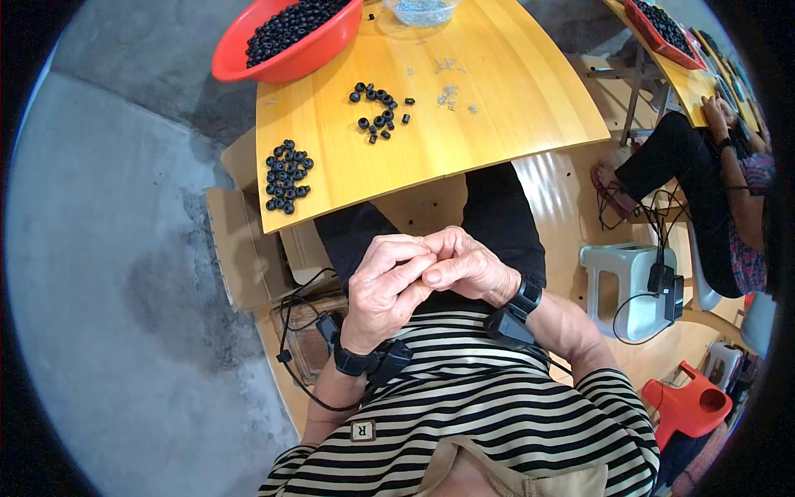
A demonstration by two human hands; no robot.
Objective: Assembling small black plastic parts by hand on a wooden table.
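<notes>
Left hand (383, 286) and right hand (465, 265) held together over lap, below near edge of yellow wooden table (497, 91); fingertips pressed together, pinched item too small to tell. On table: loose black rings (379, 109) mid-surface, second black ring cluster (287, 176) at left edge, small metal bits (448, 87) right of centre. Red basin (286, 37) of rings overhangs far left corner. Grey concrete floor (116, 273) left of table.

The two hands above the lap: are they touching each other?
Touching. The head view shows the left hand and the right hand pressed together at the fingertips.
</notes>
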